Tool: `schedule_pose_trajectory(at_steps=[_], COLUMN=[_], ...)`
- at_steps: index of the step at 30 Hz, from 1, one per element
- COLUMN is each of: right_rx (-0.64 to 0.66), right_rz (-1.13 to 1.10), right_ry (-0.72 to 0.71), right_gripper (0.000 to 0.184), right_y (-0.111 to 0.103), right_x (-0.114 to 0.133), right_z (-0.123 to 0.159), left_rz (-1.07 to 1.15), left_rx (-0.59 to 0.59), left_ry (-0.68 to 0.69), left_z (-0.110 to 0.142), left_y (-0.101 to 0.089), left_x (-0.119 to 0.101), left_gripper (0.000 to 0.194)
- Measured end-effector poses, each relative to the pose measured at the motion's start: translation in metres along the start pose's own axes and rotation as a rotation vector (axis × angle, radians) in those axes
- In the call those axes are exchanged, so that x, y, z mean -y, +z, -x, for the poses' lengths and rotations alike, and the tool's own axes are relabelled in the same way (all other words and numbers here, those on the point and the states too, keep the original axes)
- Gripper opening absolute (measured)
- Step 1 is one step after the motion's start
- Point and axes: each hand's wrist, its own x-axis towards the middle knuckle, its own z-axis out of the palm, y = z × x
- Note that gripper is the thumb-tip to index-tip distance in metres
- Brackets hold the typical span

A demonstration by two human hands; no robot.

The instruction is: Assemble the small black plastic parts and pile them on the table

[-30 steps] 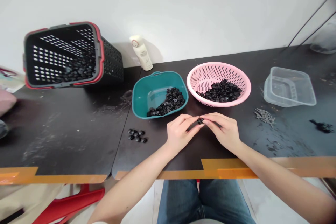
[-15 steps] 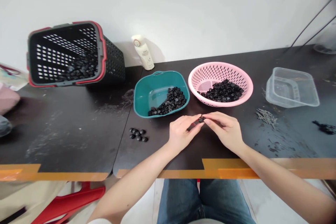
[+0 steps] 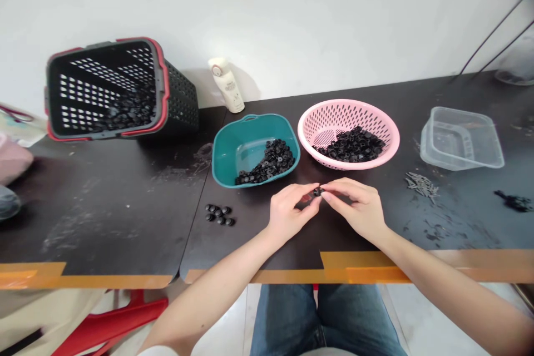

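Small black piece is where both hands meet, over the dark table and in front of the pink basin. Orange tape runs along the table's front edge. Largest on top is a gray basket with red trim, at the left, with loose black parts inside. Next comes the perforated pink basin, holding another black heap, then a teal basin just beside it, with more black parts piled at its right. Well to the right sits a clear container. At the back stands a white bottle. Left hand and right hand each pinch the piece between thumb and forefinger; their other fingers are partly hidden. Thin gray pins lie near the clear container, and round black pieces are clustered before the teal basin.
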Motion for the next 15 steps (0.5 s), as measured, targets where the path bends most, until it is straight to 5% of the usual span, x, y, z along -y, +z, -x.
schedule_pose_trajectory(at_steps=[9, 15], right_rx=[0.031, 0.123], right_rz=[-0.083, -0.382], right_ry=[0.075, 0.388], right_gripper=[0.014, 0.017], right_y=[-0.0028, -0.0038], right_x=[-0.0017, -0.0082], right_z=[-0.0017, -0.0060], left_rz=[0.024, 0.049], left_rx=[0.039, 0.051], left_ry=[0.015, 0.044], left_z=[0.0005, -0.0003], left_y=[-0.0012, -0.0024], left_x=[0.0054, 0.0079], left_gripper=[0.026, 0.029])
